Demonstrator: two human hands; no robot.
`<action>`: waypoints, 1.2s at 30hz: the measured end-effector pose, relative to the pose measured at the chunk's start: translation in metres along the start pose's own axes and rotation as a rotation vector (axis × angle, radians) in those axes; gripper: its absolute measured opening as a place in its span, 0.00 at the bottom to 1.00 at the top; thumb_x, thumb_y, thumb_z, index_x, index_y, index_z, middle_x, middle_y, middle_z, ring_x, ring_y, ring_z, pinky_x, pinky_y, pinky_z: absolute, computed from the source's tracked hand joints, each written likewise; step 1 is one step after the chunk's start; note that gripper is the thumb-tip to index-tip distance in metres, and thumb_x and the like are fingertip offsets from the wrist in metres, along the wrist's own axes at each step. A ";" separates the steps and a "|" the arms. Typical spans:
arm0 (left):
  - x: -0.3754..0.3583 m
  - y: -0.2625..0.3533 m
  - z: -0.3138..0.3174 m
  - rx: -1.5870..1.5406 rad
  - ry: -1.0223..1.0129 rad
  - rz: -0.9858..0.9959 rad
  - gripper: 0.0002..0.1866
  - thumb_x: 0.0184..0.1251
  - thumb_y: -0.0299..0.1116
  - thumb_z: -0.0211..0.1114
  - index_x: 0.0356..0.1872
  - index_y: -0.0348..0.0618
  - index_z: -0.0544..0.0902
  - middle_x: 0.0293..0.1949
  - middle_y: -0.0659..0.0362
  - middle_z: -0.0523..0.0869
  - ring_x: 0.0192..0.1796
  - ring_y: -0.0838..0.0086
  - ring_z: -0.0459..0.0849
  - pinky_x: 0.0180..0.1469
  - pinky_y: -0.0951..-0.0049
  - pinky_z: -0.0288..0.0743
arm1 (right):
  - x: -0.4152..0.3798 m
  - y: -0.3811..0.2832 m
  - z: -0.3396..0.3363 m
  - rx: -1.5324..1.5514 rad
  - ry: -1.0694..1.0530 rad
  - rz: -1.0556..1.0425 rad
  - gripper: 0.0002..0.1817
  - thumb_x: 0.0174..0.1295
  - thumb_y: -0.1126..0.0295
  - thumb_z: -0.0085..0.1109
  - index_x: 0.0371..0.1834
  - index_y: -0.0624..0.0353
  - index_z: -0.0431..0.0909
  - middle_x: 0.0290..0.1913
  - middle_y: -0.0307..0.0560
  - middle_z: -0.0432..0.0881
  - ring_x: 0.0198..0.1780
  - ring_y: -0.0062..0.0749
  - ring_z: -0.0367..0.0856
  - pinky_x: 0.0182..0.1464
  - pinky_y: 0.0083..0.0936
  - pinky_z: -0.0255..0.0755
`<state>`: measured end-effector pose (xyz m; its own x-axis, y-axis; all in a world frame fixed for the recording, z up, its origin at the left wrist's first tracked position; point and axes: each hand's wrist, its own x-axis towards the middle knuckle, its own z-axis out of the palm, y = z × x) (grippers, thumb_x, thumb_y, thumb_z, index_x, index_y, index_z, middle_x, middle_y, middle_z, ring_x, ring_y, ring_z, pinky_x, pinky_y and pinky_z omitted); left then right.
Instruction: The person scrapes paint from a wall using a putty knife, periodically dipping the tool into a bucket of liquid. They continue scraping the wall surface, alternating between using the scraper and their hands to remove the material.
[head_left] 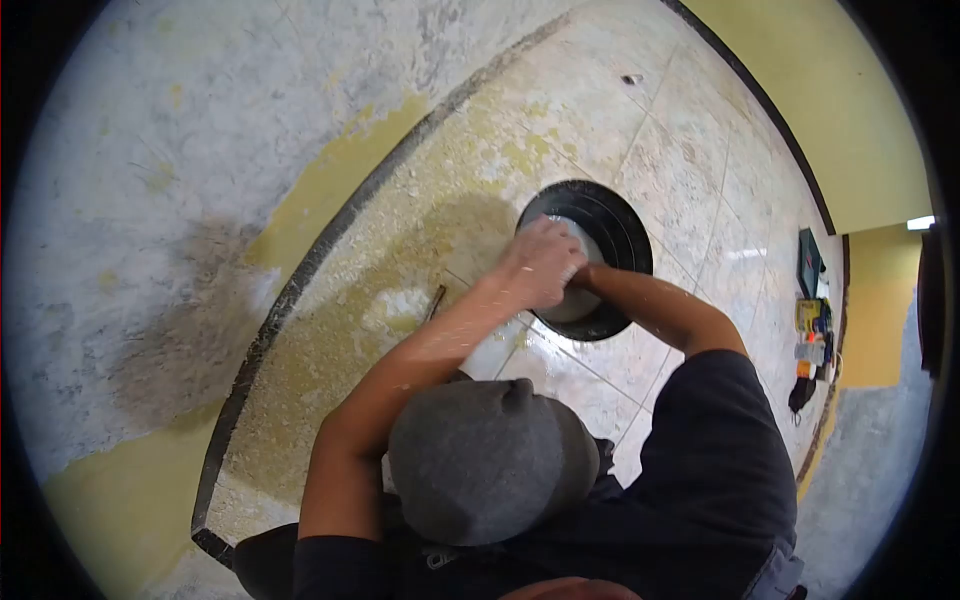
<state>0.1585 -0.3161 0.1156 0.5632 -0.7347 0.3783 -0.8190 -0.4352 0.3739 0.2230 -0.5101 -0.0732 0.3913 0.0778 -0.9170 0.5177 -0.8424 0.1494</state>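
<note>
A round black bucket (628, 228) stands on the tiled floor and holds whitish, cloudy liquid (572, 308). Over its opening, my left hand (543, 262) is closed with its fingers curled downward; whatever they grip is hidden. My right hand (584, 275) reaches in from the other side, close against the left. Mostly the wrist shows, and its fingers are covered by the left hand and the bucket. Below the hands, a dark grey cap (490, 460) fills the lower middle of the view. A thin dark tool handle (436, 302) lies by my left forearm.
Flakes of scraped paint (340, 370) cover the floor along the dark skirting (265, 345) and the patchy grey wall (180, 190). A dark green box (808, 262) and several small items, including a yellow pack (808, 316), stand along the right wall. A small dark scrap (632, 79) lies farther off.
</note>
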 end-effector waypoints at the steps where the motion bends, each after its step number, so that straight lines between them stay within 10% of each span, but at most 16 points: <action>1: 0.007 0.000 0.020 0.091 -0.138 -0.032 0.11 0.48 0.35 0.64 0.35 0.46 0.84 0.35 0.58 0.85 0.42 0.67 0.80 0.50 0.65 0.66 | 0.000 0.003 -0.002 -0.006 0.006 -0.041 0.17 0.47 0.63 0.61 0.38 0.62 0.83 0.43 0.52 0.83 0.46 0.41 0.82 0.47 0.32 0.74; 4: -0.014 0.015 0.093 0.310 -0.042 -0.425 0.10 0.48 0.33 0.61 0.34 0.46 0.84 0.36 0.59 0.85 0.42 0.64 0.81 0.46 0.59 0.69 | -0.004 0.007 -0.006 -0.048 0.018 -0.198 0.17 0.47 0.63 0.61 0.37 0.61 0.83 0.42 0.53 0.84 0.45 0.40 0.83 0.46 0.31 0.75; 6: -0.001 -0.009 0.111 0.059 -0.884 -0.435 0.12 0.47 0.35 0.64 0.35 0.47 0.85 0.41 0.57 0.85 0.46 0.64 0.81 0.49 0.53 0.69 | -0.008 0.009 -0.004 -0.119 0.004 -0.326 0.16 0.47 0.63 0.61 0.37 0.61 0.83 0.41 0.53 0.84 0.45 0.40 0.83 0.46 0.31 0.75; 9: 0.014 -0.002 0.091 0.007 -0.944 -0.393 0.19 0.41 0.38 0.69 0.41 0.55 0.86 0.46 0.56 0.84 0.53 0.61 0.79 0.54 0.44 0.65 | -0.083 0.001 -0.041 -0.142 0.026 -0.381 0.17 0.47 0.62 0.60 0.36 0.62 0.83 0.40 0.54 0.84 0.44 0.41 0.83 0.45 0.32 0.75; 13: 0.026 -0.007 0.081 -0.170 -0.739 -0.288 0.07 0.27 0.31 0.68 0.16 0.51 0.85 0.23 0.55 0.84 0.28 0.67 0.83 0.31 0.66 0.77 | -0.157 0.003 -0.063 0.078 0.220 -0.078 0.19 0.48 0.59 0.58 0.37 0.63 0.82 0.39 0.58 0.82 0.45 0.47 0.82 0.45 0.36 0.75; 14: 0.049 -0.020 0.145 -0.315 -1.097 -0.483 0.05 0.26 0.28 0.68 0.13 0.50 0.83 0.18 0.55 0.81 0.23 0.67 0.80 0.28 0.67 0.75 | -0.164 0.016 -0.055 0.161 0.388 -0.127 0.17 0.48 0.61 0.58 0.37 0.63 0.82 0.36 0.58 0.83 0.39 0.45 0.83 0.40 0.35 0.76; 17: -0.004 -0.030 0.139 -0.630 -0.035 0.267 0.07 0.30 0.33 0.72 0.14 0.47 0.83 0.17 0.56 0.81 0.18 0.66 0.78 0.26 0.67 0.75 | -0.233 -0.001 -0.076 0.714 0.422 -0.022 0.11 0.51 0.69 0.58 0.35 0.63 0.80 0.22 0.49 0.81 0.18 0.32 0.78 0.19 0.28 0.70; 19: 0.034 -0.010 0.078 -0.595 -0.640 -0.465 0.13 0.35 0.38 0.72 0.22 0.41 0.84 0.22 0.54 0.84 0.22 0.64 0.83 0.28 0.67 0.77 | -0.244 0.001 -0.063 1.137 0.427 -0.025 0.05 0.55 0.72 0.57 0.34 0.60 0.77 0.17 0.36 0.73 0.11 0.17 0.64 0.11 0.19 0.55; 22: 0.052 -0.012 0.075 -0.913 -0.924 -0.702 0.16 0.43 0.39 0.69 0.28 0.35 0.84 0.34 0.49 0.85 0.40 0.64 0.85 0.40 0.63 0.77 | -0.255 0.007 -0.054 1.497 0.437 -0.041 0.03 0.58 0.72 0.55 0.34 0.57 0.73 0.16 0.32 0.70 0.10 0.15 0.60 0.11 0.16 0.52; 26: 0.026 0.009 0.059 -0.270 -0.117 -0.404 0.11 0.44 0.30 0.60 0.26 0.32 0.83 0.35 0.44 0.84 0.45 0.55 0.82 0.48 0.56 0.73 | -0.248 0.012 -0.037 1.401 0.427 -0.004 0.02 0.61 0.71 0.52 0.35 0.56 0.72 0.19 0.33 0.72 0.10 0.17 0.61 0.10 0.16 0.53; 31: 0.020 0.014 0.049 -0.368 -0.044 -0.558 0.14 0.40 0.32 0.61 0.26 0.31 0.83 0.31 0.43 0.83 0.45 0.52 0.78 0.55 0.60 0.65 | -0.255 0.005 -0.029 1.579 0.451 -0.107 0.02 0.63 0.71 0.51 0.36 0.55 0.72 0.20 0.35 0.73 0.11 0.18 0.62 0.11 0.17 0.55; 36: 0.007 0.020 0.054 -0.251 -0.047 -0.387 0.12 0.41 0.32 0.62 0.27 0.35 0.83 0.31 0.45 0.84 0.40 0.54 0.84 0.38 0.59 0.78 | -0.260 0.011 -0.024 1.510 0.534 -0.042 0.01 0.61 0.74 0.49 0.34 0.57 0.70 0.20 0.36 0.71 0.12 0.20 0.65 0.12 0.18 0.59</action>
<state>0.1397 -0.3579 0.0797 0.8117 -0.5685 0.1341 -0.4945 -0.5465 0.6759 0.1455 -0.5272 0.1754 0.7733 0.0090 -0.6340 -0.5297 -0.5405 -0.6537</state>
